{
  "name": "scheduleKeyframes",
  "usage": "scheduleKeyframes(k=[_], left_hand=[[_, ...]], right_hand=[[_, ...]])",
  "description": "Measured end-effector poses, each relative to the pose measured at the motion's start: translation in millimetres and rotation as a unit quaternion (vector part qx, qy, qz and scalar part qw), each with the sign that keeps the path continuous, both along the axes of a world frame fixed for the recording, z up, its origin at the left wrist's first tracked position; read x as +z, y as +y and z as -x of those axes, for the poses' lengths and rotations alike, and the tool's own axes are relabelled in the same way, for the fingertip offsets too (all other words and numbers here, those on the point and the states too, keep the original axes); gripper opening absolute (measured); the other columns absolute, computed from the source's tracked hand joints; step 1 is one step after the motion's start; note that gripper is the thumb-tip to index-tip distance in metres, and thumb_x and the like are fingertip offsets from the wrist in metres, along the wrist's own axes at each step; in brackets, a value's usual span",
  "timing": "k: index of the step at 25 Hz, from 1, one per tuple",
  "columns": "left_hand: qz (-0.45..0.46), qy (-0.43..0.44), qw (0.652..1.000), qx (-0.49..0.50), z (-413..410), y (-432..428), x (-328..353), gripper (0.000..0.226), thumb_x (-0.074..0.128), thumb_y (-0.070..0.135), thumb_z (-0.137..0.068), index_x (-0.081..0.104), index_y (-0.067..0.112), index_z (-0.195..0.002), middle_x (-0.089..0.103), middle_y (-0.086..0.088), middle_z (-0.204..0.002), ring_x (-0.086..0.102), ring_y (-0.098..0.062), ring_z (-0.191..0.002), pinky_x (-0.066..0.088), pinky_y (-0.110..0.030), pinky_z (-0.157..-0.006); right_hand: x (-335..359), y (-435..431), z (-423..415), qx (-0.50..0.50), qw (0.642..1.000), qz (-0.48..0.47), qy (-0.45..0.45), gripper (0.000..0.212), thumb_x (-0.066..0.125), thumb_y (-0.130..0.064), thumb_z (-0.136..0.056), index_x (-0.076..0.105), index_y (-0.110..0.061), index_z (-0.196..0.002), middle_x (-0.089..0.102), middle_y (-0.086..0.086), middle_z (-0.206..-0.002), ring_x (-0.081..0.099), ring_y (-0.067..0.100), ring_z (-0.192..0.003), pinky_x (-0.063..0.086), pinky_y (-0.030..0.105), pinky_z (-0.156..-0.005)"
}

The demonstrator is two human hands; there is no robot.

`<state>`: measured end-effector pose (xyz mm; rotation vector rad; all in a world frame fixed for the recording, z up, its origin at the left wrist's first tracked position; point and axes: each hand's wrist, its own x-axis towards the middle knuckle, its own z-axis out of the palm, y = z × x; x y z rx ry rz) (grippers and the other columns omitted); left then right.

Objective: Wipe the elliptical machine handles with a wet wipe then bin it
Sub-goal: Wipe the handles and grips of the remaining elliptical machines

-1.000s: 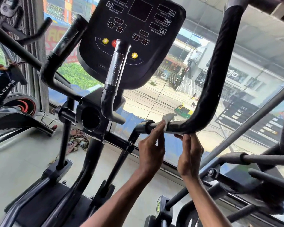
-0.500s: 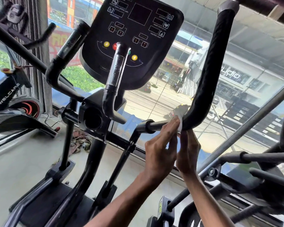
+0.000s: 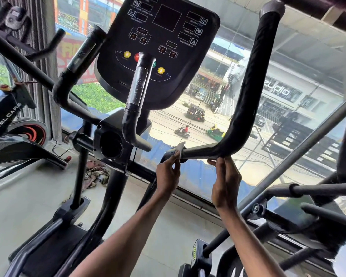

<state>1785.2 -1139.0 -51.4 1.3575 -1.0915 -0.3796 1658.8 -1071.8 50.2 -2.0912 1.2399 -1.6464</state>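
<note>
The left hand point(image 3: 168, 174) pinches a white wet wipe point(image 3: 179, 151) between thumb and fingers. It presses the wipe up against the low, level stretch of the right handle point(image 3: 246, 96), at the inner end where the black padding gives way to the joint. Part of the wipe stands up behind the bar, so it seems to be folded around the tube, probably so one pass cleans more than one side.

The right hand point(image 3: 226, 180) is open. Its fingers reach upward and touch the underside of the same handle at the bend, with nothing held. It most likely steadies the swinging arm against the rubbing.

The wipe sits at the very bottom of this handle, and the long upright part rises bare above the bend. Whether that part has been wiped cannot be read from here.

The middle grip point(image 3: 138, 86) with its shiny sleeve stands in front of the console point(image 3: 158, 47), and the left handle point(image 3: 82, 56) lies well apart on the far side. I judge the wiping to be under way and binning some way off. No bin is in sight.

A crumpled rag point(image 3: 94, 174) lies on the floor point(image 3: 18, 206) by the window point(image 3: 298, 62).
</note>
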Motion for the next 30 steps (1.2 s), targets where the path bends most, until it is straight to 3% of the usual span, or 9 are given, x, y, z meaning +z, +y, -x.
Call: scheduleKeyframes(k=[3, 6, 9, 12, 14, 16, 21, 24, 30], left_hand=[[-0.018, 0.025, 1.000, 0.005, 3.5, -1.9, -2.1, 0.028, 0.061, 0.019, -0.102, 0.073, 0.020, -0.127, 0.080, -0.005, -0.088, 0.069, -0.019, -0.065, 0.047, -0.029, -0.058], [0.040, 0.084, 0.996, 0.014, 18.9, 21.8, 16.1, 0.029, 0.065, 0.011, -0.098, 0.074, 0.019, -0.125, 0.079, 0.000, -0.107, 0.072, -0.003, -0.080, 0.053, -0.026, -0.069], [0.130, 0.078, 0.988, 0.017, 29.7, 47.8, 31.8, 0.034, 0.067, 0.005, -0.096, 0.074, 0.019, -0.127, 0.073, 0.007, -0.121, 0.060, 0.015, -0.078, 0.054, -0.016, -0.070], [0.098, 0.088, 0.991, 0.000, 23.0, 45.8, 30.0, 0.036, 0.066, 0.008, -0.098, 0.071, 0.022, -0.130, 0.075, 0.002, -0.115, 0.056, 0.008, -0.066, 0.060, -0.033, -0.065], [0.073, 0.107, 0.992, 0.000, 21.2, 49.1, 34.9, 0.033, 0.065, 0.009, -0.098, 0.072, 0.020, -0.129, 0.076, 0.000, -0.114, 0.061, 0.012, -0.075, 0.060, -0.039, -0.071], [0.099, 0.116, 0.988, 0.005, 26.6, 64.2, 51.4, 0.030, 0.065, 0.010, -0.099, 0.073, 0.018, -0.127, 0.077, 0.001, -0.116, 0.060, 0.022, -0.088, 0.059, -0.025, -0.078], [0.186, 0.156, 0.970, -0.024, 37.8, 113.4, 111.1, 0.032, 0.063, 0.007, -0.099, 0.074, 0.021, -0.125, 0.079, 0.006, -0.104, 0.072, 0.000, -0.090, 0.058, -0.025, -0.081], [0.220, 0.189, 0.956, -0.049, 39.9, 132.8, 153.0, 0.032, 0.061, 0.007, -0.097, 0.074, 0.019, -0.124, 0.079, 0.010, -0.095, 0.073, -0.008, -0.074, 0.062, -0.032, -0.076], [0.259, 0.016, 0.965, 0.031, 43.4, 147.7, 191.9, 0.034, 0.051, 0.021, -0.097, 0.076, 0.017, -0.119, 0.080, -0.006, -0.092, 0.073, -0.022, -0.072, 0.055, -0.034, -0.066]], right_hand=[[1.5, 0.0, -0.6, 0.003, 1.000, 0.000, 0.005, 0.043, 0.034, -0.049, -0.104, 0.064, -0.019, -0.110, 0.071, 0.003, -0.100, 0.067, 0.004, -0.098, 0.048, 0.021, -0.081], [0.3, 0.6, 0.8, 0.002, 1.000, -0.004, 0.002, 0.046, 0.034, -0.047, -0.104, 0.065, -0.014, -0.109, 0.071, 0.003, -0.100, 0.067, 0.001, -0.098, 0.048, 0.019, -0.080], [0.7, 0.3, 0.2, 0.003, 1.000, -0.003, -0.005, 0.049, 0.034, -0.050, -0.104, 0.066, -0.014, -0.109, 0.072, 0.003, -0.100, 0.068, 0.011, -0.098, 0.051, 0.026, -0.081], [1.8, 2.1, -0.6, -0.011, 1.000, -0.013, -0.002, 0.050, 0.034, -0.052, -0.103, 0.065, -0.013, -0.105, 0.071, 0.004, -0.097, 0.068, 0.018, -0.095, 0.052, 0.037, -0.081], [2.3, 3.2, 0.5, -0.016, 1.000, -0.021, 0.007, 0.051, 0.034, -0.054, -0.103, 0.063, -0.013, -0.103, 0.069, 0.006, -0.095, 0.067, 0.025, -0.093, 0.051, 0.046, -0.081], [5.5, 5.3, 3.0, -0.013, 0.999, -0.026, 0.020, 0.051, 0.034, -0.055, -0.103, 0.064, -0.013, -0.105, 0.069, 0.008, -0.097, 0.066, 0.030, -0.093, 0.050, 0.052, -0.082], [24.5, 21.2, 9.2, 0.002, 0.998, -0.013, 0.057, 0.048, 0.035, -0.049, -0.105, 0.069, -0.017, -0.115, 0.072, -0.004, -0.107, 0.067, 0.012, -0.100, 0.052, 0.044, -0.086], [50.9, 37.6, 11.9, -0.017, 0.996, 0.079, 0.038, 0.045, 0.044, -0.039, -0.105, 0.063, -0.006, -0.128, 0.067, 0.004, -0.117, 0.061, -0.002, -0.104, 0.049, 0.021, -0.088], [133.3, 53.6, 20.1, 0.003, 0.952, 0.263, 0.159, 0.031, 0.061, 0.002, -0.087, 0.063, 0.002, -0.119, 0.061, 0.013, -0.123, 0.060, 0.030, -0.112, 0.053, 0.037, -0.091]])
